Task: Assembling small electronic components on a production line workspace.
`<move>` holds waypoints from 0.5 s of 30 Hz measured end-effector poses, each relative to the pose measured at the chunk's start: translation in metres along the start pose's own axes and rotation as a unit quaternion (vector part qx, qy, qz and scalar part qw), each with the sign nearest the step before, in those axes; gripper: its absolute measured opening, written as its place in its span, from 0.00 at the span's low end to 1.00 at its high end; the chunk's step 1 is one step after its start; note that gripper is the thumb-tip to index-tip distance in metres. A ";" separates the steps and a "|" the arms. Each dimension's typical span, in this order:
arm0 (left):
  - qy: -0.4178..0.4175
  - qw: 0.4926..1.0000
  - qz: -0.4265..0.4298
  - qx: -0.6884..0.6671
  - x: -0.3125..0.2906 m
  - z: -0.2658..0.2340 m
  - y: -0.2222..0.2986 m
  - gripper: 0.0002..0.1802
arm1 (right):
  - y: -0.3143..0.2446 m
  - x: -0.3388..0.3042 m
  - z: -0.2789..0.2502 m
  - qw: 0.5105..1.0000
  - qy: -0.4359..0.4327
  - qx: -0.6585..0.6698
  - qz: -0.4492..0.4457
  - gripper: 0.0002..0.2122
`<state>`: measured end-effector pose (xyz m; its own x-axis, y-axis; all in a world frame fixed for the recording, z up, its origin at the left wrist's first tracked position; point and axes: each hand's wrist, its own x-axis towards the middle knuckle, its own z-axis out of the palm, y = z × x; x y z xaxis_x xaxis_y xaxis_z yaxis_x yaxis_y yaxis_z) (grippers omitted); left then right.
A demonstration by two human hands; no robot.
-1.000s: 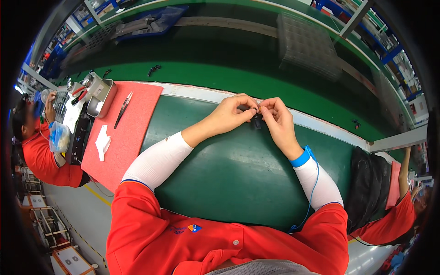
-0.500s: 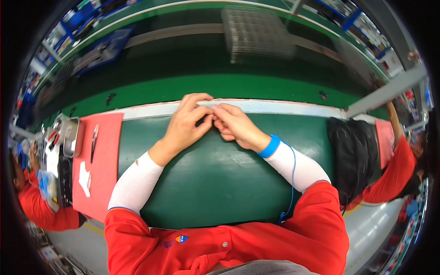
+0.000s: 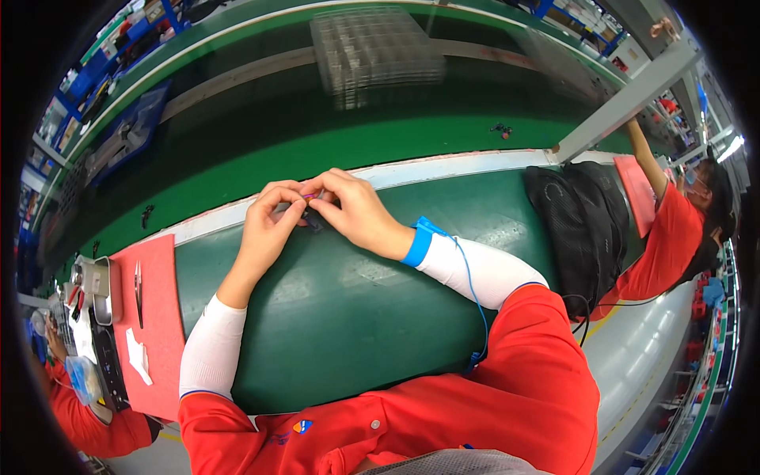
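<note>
My left hand (image 3: 267, 231) and my right hand (image 3: 358, 212) meet over the far edge of the green work surface. Thumbs and forefingers of both are pinched on a small dark part with thin coloured wires (image 3: 312, 220), with a bit of purple and orange showing at the fingertips. The fingers cover most of it, so its exact kind cannot be made out. A blue wrist strap (image 3: 421, 241) with a coiled cord circles my right wrist.
On the left, a red mat (image 3: 150, 277) carries tweezers (image 3: 138, 293) and a white paper scrap (image 3: 137, 356), beside a metal tray (image 3: 108, 291). A black bag (image 3: 574, 229) lies right. Beyond, a green conveyor (image 3: 237, 170) bears clear trays (image 3: 376, 55) and small dark parts (image 3: 147, 215). Co-workers sit both sides.
The view has turned, so my hands appear farther left. My right hand has opened out from a tighter curl, and the small dark part now shows beneath the fingertips. Trays on the conveyor appear farther left.
</note>
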<state>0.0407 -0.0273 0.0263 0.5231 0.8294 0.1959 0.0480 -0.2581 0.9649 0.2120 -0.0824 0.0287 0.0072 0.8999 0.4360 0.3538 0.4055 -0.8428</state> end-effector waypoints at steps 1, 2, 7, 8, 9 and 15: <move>-0.026 0.998 -0.035 -0.050 0.001 0.002 0.001 0.04 | 0.001 0.001 -0.002 1.000 0.003 -0.003 -0.005 0.04; -0.044 0.992 -0.072 -0.097 0.001 0.002 0.004 0.04 | 0.002 0.002 0.000 1.000 0.001 0.000 -0.011 0.04; -0.089 0.926 -0.217 -0.295 0.002 0.000 0.010 0.05 | -0.001 0.002 -0.008 0.996 0.005 -0.012 -0.092 0.03; -0.115 0.900 -0.237 -0.347 0.001 -0.003 0.008 0.04 | -0.002 0.003 -0.007 0.996 0.002 0.020 -0.090 0.03; -0.101 0.902 -0.239 -0.345 0.002 -0.003 0.007 0.04 | -0.002 0.002 -0.006 0.995 -0.006 0.032 -0.091 0.03; 0.011 0.961 0.201 0.190 0.001 -0.005 0.011 0.02 | -0.002 0.004 -0.013 0.916 -0.068 0.297 0.261 0.07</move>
<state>0.0368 -0.0271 0.0383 0.5471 0.6335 0.5471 0.1550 -0.7190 0.6775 0.2234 -0.0815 0.0367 -0.1011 0.9912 -0.0853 -0.2358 -0.1072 -0.9659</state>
